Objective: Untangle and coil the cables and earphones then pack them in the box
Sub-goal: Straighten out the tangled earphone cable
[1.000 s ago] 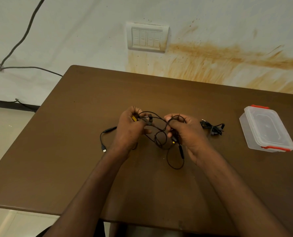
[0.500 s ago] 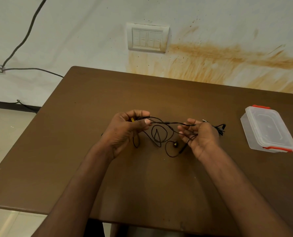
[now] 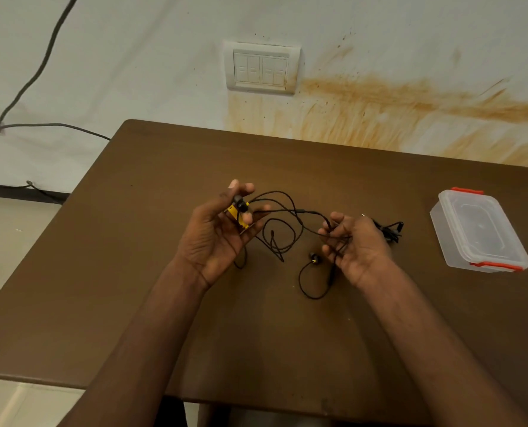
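Black earphone cord (image 3: 290, 217) now stretched between the two hands, above the brown table (image 3: 102, 272). A second ago both hands sat close together over a tight knot; half a second ago they started pulling apart; now they are well apart and turned palm-up, with the loops hanging looser in the gap. Judged: untangling underway, not finished, since crossed loops still show mid-span. No coiling yet, nothing packed.

Left hand (image 3: 216, 238) has fingers curled, pinching a yellow-and-black piece (image 3: 239, 212) with an earbud against it; what the yellow part is, can't tell. Right hand (image 3: 358, 248) has fingers curled round several cord strands, gripping them. One free earbud (image 3: 313, 258) dangles below and left of the right hand, with a cord loop under it.

Counts: two hands, one earphone tangle in hand, two earbuds visible. One separate black cable bundle (image 3: 390, 232) lies on the table just behind the right hand, partly hidden. One clear plastic box (image 3: 478, 229) with red clips, lid on, sits far right, well apart from the hands. The box must be opened before packing.
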`<state>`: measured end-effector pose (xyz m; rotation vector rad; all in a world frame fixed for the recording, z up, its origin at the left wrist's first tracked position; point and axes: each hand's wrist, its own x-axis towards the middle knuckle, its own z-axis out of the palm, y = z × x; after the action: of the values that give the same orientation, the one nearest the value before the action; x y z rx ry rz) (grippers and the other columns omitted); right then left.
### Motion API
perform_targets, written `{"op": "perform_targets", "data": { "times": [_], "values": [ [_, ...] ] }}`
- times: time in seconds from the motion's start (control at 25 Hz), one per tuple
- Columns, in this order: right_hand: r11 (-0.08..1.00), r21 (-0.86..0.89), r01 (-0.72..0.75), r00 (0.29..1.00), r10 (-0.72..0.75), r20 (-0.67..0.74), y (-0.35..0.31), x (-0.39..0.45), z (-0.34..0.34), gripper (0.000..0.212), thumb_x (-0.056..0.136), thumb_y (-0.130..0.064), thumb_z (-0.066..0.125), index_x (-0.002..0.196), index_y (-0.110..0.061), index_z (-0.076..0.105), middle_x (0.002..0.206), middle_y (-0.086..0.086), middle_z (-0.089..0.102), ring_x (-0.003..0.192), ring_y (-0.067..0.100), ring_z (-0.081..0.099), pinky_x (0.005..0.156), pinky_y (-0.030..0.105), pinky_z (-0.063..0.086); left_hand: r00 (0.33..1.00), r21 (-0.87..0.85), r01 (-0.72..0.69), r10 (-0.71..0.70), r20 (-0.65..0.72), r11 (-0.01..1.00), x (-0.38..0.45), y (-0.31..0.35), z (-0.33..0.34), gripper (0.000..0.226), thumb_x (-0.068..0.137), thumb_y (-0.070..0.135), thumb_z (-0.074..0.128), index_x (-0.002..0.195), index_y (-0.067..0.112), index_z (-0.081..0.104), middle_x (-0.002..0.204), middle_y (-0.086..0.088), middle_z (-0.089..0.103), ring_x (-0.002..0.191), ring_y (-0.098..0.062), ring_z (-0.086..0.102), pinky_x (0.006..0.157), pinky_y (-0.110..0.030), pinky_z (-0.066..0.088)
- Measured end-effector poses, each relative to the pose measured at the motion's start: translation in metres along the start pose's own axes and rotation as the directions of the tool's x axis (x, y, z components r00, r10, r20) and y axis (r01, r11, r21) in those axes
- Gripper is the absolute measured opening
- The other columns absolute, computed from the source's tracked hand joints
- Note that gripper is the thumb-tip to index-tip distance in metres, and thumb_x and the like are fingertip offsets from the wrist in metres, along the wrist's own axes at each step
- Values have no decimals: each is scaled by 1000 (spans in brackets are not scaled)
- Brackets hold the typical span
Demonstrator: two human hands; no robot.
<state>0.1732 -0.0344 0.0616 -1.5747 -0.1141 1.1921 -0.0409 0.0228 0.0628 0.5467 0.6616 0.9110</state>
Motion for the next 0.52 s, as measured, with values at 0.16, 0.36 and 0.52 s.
{"op": "perform_targets", "data": {
  "times": [0.16,0.36,0.52],
  "values": [
    [927,-256,275,961,-273,44,0,-8,7,35,82,4,56,102,-19,72,104,6,75,89,12,64,71,26,47,999,58,-31,31,-7,998,0,-4,4,30,102,37,58,117,14,71,65,-2,56,72,-18,64,69,-30,54],
    [701,-273,659,748,-575,330,4,-16,13,32,92,0,62,111,-21,74,118,-5,71,112,8,65,85,20,53,995,97,-101,98,35,990,2,-5,3,29,102,18,57,129,12,67,86,-6,65,76,-18,63,70,-29,55],
    [673,-183,717,622,-497,605,12,-24,22,17,100,-20,67,116,-17,73,115,-4,76,112,11,70,95,26,56,985,190,-148,127,115,971,2,-5,4,45,96,13,64,141,15,61,125,-11,73,88,-21,68,77,-32,58]
  ]
}}
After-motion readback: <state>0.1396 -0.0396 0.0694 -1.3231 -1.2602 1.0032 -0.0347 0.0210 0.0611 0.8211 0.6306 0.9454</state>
